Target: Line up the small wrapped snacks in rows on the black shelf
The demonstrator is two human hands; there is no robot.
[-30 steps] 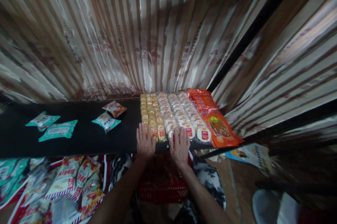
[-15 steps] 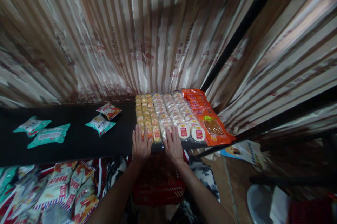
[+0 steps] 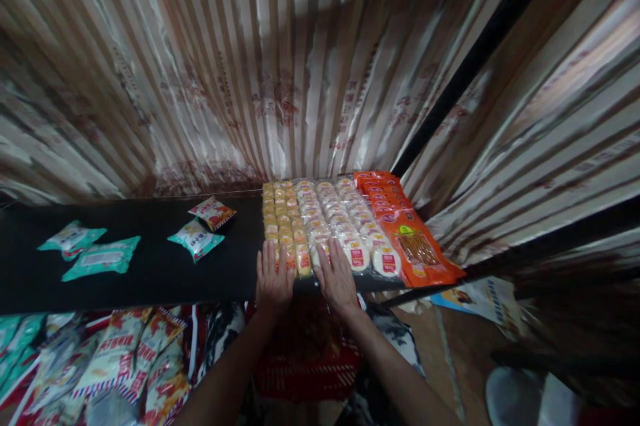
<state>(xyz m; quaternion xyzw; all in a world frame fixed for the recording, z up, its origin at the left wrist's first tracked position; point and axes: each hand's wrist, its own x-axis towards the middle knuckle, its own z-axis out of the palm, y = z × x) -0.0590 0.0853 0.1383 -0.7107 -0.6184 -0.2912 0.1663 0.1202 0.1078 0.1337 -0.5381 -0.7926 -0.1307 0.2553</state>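
Observation:
On a black shelf (image 3: 150,286), rows of wrapped snacks lie side by side. My left hand (image 3: 275,283) rests flat with its fingers stretched on the front of the yellow wrapped snacks (image 3: 285,216). Beside it, my right hand (image 3: 337,279) lies open on the front of the white round wrapped cakes (image 3: 357,255), partly covering the left column. To the right of the cakes, orange snack packets (image 3: 413,246) overlap in a row, the front one showing brown sticks through a window. Neither hand grips anything.
Teal packets (image 3: 103,258) and a red-and-white packet (image 3: 214,211) lie loose on the shelf's left. Below are a bin of snack bags (image 3: 117,353) and a red basket (image 3: 305,373) between my knees. A black post (image 3: 450,86) slants in front of striped sheeting (image 3: 280,46).
The view has shifted slightly, so the shelf items appear a little further right. Both hands stay flat on the front of the yellow snacks and white cakes.

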